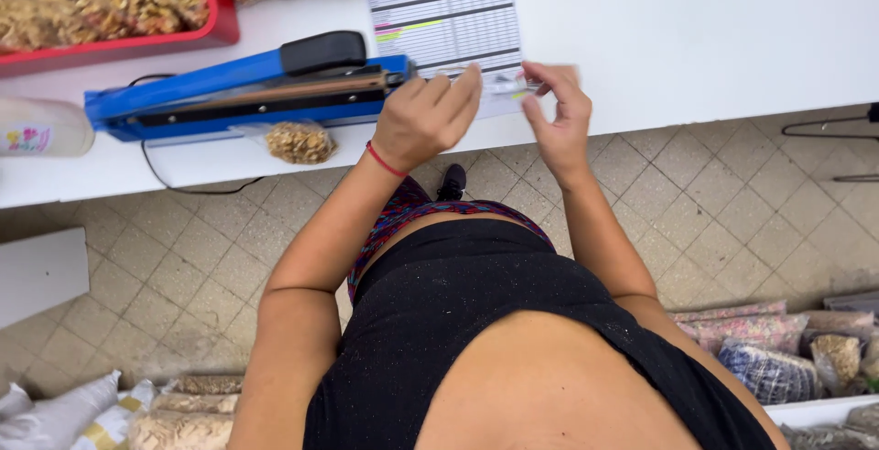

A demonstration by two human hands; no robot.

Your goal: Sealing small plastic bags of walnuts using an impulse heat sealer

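My left hand [428, 116] and my right hand [557, 113] are raised over the front edge of a white table [696, 29]. Between their fingertips they pinch a small clear plastic bag [502, 82], which looks flat. A blue impulse heat sealer [238, 91] with a black handle lies on the table just left of my left hand. A small clear bag of brown nuts [298, 141] rests under the sealer's front bar. A red string band circles my left wrist.
A printed sheet with coloured rows [447, 12] lies behind the hands. A red tray [216, 10] of packed nut bags sits at the back left, a pale bottle [41, 127] at the far left. Filled bags stand on the tiled floor at both lower corners.
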